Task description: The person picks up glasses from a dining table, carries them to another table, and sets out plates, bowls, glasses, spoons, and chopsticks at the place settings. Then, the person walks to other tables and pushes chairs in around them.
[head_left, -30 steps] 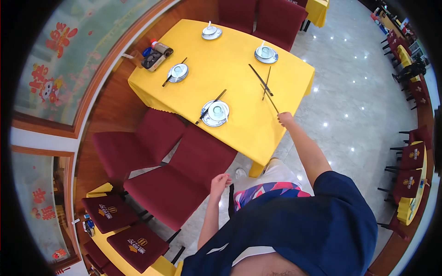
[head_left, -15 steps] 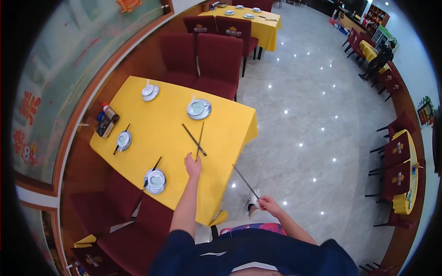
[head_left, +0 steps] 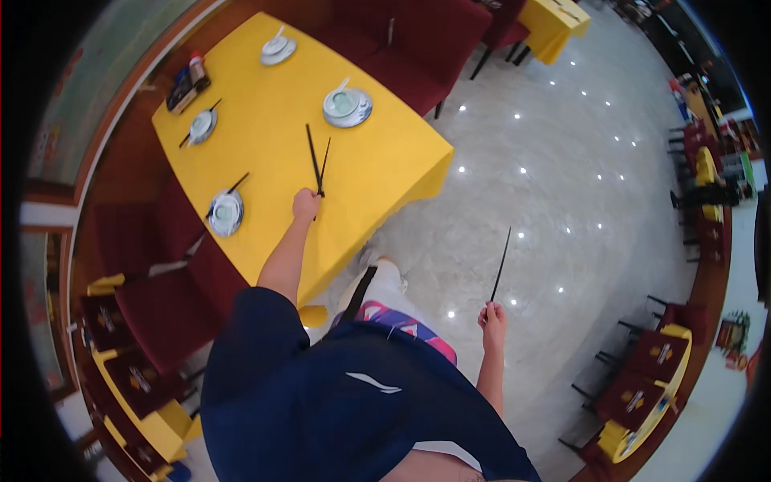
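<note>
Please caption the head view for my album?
Right hand holding a chopstick, left hand at more chopsticks on yellow table.

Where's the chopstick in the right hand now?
In the head view, the chopstick is right of centre, sticking out from the right hand, against the floor, right of the yellow table.
</note>
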The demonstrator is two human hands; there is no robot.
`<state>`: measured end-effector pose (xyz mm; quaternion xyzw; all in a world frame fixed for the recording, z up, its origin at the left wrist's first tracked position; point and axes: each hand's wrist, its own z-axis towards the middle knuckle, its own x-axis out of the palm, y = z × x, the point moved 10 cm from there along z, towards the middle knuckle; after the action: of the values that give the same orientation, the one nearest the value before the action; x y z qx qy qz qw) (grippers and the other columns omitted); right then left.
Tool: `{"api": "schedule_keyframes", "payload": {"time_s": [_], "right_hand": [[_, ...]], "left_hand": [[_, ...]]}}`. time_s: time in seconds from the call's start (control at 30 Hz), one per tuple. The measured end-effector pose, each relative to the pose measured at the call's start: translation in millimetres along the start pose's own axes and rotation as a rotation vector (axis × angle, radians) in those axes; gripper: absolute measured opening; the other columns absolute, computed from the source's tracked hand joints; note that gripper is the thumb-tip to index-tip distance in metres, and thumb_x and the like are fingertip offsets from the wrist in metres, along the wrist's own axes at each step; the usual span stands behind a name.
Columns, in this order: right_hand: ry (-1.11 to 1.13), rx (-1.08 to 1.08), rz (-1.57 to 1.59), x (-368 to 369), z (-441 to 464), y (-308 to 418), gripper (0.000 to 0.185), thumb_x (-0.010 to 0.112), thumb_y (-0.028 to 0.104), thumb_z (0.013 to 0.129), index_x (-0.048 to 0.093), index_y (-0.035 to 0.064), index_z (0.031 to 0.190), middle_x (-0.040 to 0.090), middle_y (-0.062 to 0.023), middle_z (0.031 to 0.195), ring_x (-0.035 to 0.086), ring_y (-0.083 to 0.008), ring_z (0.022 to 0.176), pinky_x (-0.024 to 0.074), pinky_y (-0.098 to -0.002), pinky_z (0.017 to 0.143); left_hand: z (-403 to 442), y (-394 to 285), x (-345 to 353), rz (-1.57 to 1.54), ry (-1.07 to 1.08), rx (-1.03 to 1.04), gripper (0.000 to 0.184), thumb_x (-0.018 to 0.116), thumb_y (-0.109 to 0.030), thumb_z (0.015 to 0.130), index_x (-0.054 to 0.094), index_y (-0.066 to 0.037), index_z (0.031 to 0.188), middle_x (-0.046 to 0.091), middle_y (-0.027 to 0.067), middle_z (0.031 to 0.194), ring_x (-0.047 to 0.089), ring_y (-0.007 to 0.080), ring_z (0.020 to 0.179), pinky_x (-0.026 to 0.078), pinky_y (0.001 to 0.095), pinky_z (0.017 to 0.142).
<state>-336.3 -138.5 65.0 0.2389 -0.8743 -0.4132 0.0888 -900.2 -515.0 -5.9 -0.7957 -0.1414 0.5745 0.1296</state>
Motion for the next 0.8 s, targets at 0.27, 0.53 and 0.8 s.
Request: {"api": "schedule_keyframes", "payload": {"time_s": [0.27,0.53,0.8], "right_hand": [[0.488,-0.21,-0.315,201,59,111,0.018,0.057,0.02,0.095,0.06,0.0039,0.103,0.068,-0.0051,0.089,0.062,-0.0102,0.077,0.047,-0.0235,0.066],[0.707,-0.186,-0.399,341,67,169,0.016,0.057,0.012,0.095,0.061,0.0021,0.107,0.069,-0.0078,0.097,0.066,-0.0133,0.09,0.0509,-0.0247,0.072],[0.758,-0.109,-0.53,383,90,217,0.015,0.057,0.011,0.094,0.06,0.0003,0.104,0.069,-0.0081,0.088,0.065,-0.0128,0.076,0.048,-0.023,0.064]], "left_hand": [[-142,-112,21,-1.127,0.529,0.168,0.014,0.062,-0.007,0.089,0.057,0.002,0.099,0.067,0.0105,0.087,0.066,0.0172,0.08,0.055,0.0278,0.071],[-130,-240,8,-1.464,0.624,0.1,0.013,0.061,-0.007,0.091,0.053,0.0,0.1,0.064,0.0082,0.092,0.065,0.015,0.086,0.055,0.0272,0.075],[-79,-280,8,-1.552,0.563,0.182,0.016,0.061,-0.002,0.09,0.05,0.0,0.102,0.065,0.0104,0.095,0.066,0.0163,0.089,0.055,0.0283,0.079]]}}
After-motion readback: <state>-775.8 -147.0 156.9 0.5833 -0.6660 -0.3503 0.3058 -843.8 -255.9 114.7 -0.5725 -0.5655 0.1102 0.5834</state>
